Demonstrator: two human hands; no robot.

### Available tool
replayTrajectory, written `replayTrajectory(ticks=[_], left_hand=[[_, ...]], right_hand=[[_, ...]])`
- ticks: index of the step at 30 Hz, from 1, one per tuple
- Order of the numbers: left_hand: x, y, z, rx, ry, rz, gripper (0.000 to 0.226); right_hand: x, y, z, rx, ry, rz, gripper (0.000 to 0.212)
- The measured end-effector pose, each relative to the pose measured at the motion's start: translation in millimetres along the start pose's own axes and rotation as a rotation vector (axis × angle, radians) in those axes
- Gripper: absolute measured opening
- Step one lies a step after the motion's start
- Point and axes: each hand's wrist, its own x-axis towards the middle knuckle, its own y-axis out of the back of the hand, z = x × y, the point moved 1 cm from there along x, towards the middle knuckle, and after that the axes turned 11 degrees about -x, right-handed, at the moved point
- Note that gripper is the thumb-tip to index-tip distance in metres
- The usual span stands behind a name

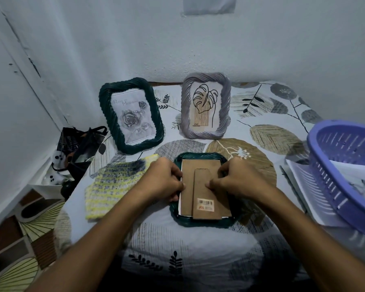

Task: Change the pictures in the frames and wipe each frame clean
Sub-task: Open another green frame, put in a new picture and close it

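Face down on the table (pixel 198 245) lies a green frame (pixel 200 221), its brown backing (pixel 187 192) up and the stand flap (pixel 205 194) lying flat along it. By the look of it, this is the back-panel step: either freeing the backing to get at the picture, or seating it again; which of the two cannot be told from here.

The left hand (pixel 163 180) sits at the frame's left edge, fingers curled, tips pinching at the backing's side where a sliver of white shows beneath. The right hand (pixel 238 180) mirrors it on the right, fingers curled, thumb pressing on the flap and the rest hooked at the backing's right edge. Both hands narrow, both on the backing, neither lifting anything clear.

Next move calls for an even pull or press on both edges, so the board doesn't tilt and jam.

Two more frames stand against the wall: the rose frame (pixel 131 114) and the leaf frame (pixel 205 106). The cloth (pixel 114 186) lies just left of the left hand, ready for wiping. A basket (pixel 343 175) sits on papers (pixel 299 186) at the right.
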Motion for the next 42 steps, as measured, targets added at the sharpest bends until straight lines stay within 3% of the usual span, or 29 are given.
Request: replayTrajectory(ticks=[6,9,11,14,19,33,42], left_hand=[[-1.0,8.4,-2.8,0.17,-0.204,0.059,0.025],[-8.6,18.3,-5.2,0.235,-0.353,-0.007,0.02],[-12.8,25.1,-11.0,0.306,-0.452,-0.073,0.021],[-19.2,30.4,-21.0,0.376,-0.565,-0.121,0.03],[-30.3,29.7,-30.3,0.421,-0.656,-0.115,0.043],[-46.0,27.0,-45.8,0.544,-0.689,-0.143,0.056],[-45.0,26.7,-46.9,0.551,-0.684,-0.15,0.058]], right_hand=[[-2.5,0.2,1.6,0.012,0.026,0.028,0.046],[-13.0,7.4,5.6,0.016,0.164,0.129,0.054],[-22.0,10.5,10.7,0.034,0.309,0.073,0.047],[-36.3,7.4,14.3,-0.026,0.445,-0.094,0.057],[-44.9,-6.1,7.0,-0.182,0.538,-0.057,0.075],[-45.6,-5.7,3.5,-0.188,0.562,0.014,0.065],[-44.0,1.0,5.1,-0.014,0.555,0.028,0.053]])
